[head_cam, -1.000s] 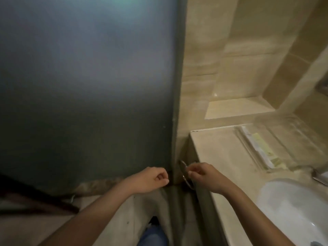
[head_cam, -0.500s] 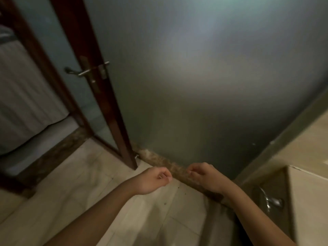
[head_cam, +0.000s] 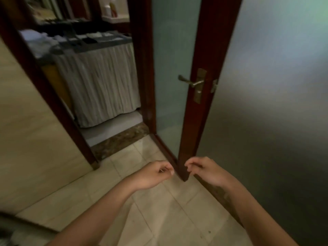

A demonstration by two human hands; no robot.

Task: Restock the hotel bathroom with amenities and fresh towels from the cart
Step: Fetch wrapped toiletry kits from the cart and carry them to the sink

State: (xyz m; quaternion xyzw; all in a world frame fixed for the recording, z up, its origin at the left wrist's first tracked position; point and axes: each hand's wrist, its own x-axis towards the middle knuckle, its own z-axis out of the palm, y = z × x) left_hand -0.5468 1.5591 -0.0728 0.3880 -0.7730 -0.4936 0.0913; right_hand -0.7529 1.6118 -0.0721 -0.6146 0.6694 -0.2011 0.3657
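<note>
Facing the open frosted door [head_cam: 275, 103] at two o'clock, the person seems to be heading out to fetch stock: the skirted cart [head_cam: 99, 82] stands beyond the doorway at eleven o'clock, its amenities [head_cam: 95, 37] well apart from the left hand [head_cam: 152, 174] and right hand [head_cam: 205, 172], which hang loosely curled at six o'clock, carrying nothing

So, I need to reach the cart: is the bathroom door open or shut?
Open. The door stands swung inward, its edge with the handle clear of the frame, and the cart shows through the gap.
</note>
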